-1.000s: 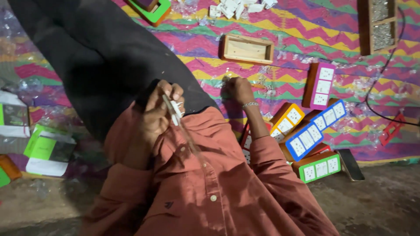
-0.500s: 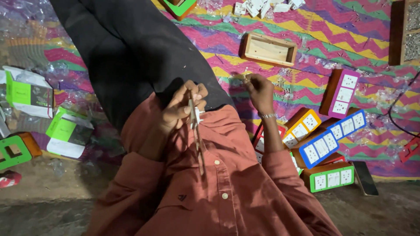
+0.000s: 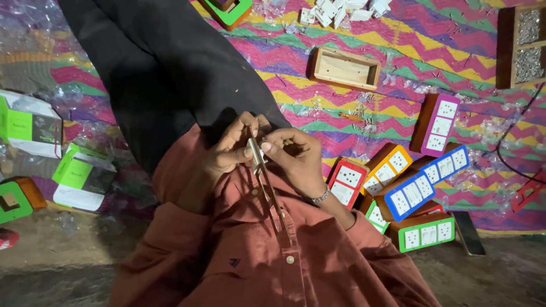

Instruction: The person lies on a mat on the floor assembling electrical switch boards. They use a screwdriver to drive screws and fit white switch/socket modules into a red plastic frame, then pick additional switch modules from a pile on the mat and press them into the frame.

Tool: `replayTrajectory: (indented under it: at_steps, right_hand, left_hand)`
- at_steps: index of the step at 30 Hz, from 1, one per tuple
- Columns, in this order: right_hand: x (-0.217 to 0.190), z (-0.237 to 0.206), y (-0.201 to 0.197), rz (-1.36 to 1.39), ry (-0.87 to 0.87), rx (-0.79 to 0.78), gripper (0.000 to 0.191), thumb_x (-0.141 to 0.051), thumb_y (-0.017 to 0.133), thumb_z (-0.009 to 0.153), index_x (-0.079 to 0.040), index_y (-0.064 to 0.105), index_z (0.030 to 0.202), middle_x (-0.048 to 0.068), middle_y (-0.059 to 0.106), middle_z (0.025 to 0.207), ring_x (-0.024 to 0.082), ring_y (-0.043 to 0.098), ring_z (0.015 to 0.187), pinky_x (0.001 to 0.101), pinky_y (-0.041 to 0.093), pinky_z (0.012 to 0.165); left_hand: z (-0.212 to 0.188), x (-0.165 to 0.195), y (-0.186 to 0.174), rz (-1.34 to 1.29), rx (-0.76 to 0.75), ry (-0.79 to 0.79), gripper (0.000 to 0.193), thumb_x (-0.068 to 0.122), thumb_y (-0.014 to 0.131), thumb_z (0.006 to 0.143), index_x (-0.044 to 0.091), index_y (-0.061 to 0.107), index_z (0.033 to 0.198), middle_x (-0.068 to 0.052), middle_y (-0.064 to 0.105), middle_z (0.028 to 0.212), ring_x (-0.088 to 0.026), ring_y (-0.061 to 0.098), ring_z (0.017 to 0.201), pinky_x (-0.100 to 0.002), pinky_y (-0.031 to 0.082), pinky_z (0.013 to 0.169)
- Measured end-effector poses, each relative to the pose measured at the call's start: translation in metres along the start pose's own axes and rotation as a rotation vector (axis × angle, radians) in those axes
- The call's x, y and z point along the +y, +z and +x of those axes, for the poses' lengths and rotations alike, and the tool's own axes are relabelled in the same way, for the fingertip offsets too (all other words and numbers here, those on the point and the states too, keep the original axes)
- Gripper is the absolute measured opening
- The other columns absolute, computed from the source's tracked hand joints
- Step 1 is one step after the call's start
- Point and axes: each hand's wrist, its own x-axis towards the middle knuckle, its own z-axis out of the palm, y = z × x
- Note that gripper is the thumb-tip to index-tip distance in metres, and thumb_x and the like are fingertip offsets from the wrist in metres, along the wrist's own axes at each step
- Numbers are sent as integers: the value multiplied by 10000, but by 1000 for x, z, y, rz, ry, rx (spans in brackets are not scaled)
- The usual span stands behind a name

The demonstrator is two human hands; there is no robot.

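Note:
I sit with a leg in black trousers stretched over a colourful zigzag mat. My left hand grips the upper end of a long thin metal strip that runs down over my rust-coloured shirt. My right hand, a bracelet on its wrist, meets the left at the strip's top, fingertips pinched against it. Whether it holds a small part there is too small to tell.
Several switch-socket boards with coloured frames lie to my right. An open wooden box sits further out, with small loose screws on the mat before it. White parts lie at the far edge, green-and-white cartons to the left.
My right hand has come back from the mat near the loose screws and joined my left hand at the top of the metal strip. The view has shifted slightly.

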Motion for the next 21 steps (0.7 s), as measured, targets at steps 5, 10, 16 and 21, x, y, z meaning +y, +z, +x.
replayTrajectory:
  at_steps: [5, 10, 16, 21]
  right_hand:
    - [8, -4, -2, 64, 6, 2, 91, -19, 761, 953, 29, 706, 1007, 33, 720, 906, 63, 638, 813, 223, 536, 742]
    - [12, -8, -7, 155, 51, -29, 109, -16, 765, 938, 36, 707, 1015, 78, 755, 953, 92, 686, 842, 247, 571, 772]
    - [20, -2, -18, 130, 33, -125, 133, 10, 794, 898, 36, 709, 998, 88, 753, 948, 110, 692, 829, 262, 577, 744]
    - [16, 9, -28, 20, -66, -232, 122, 13, 831, 876, 26, 725, 936, 102, 746, 948, 137, 693, 862, 273, 566, 757]
  left_hand:
    - [1, 0, -3, 34, -8, 4, 328, 166, 714, 969, 130, 433, 1134, -59, 449, 1116, -98, 501, 894, -227, 433, 737]
    - [3, 0, -2, 43, -15, 14, 329, 168, 712, 958, 135, 431, 1125, -39, 404, 1066, -88, 476, 847, -226, 415, 705]
    - [1, -3, -4, 84, -43, 41, 317, 179, 720, 965, 136, 443, 1113, -21, 390, 1048, -86, 440, 904, -243, 392, 794]
    - [3, -5, -9, 94, -73, 34, 320, 192, 726, 971, 134, 446, 1114, -22, 412, 1052, -106, 466, 945, -264, 412, 832]
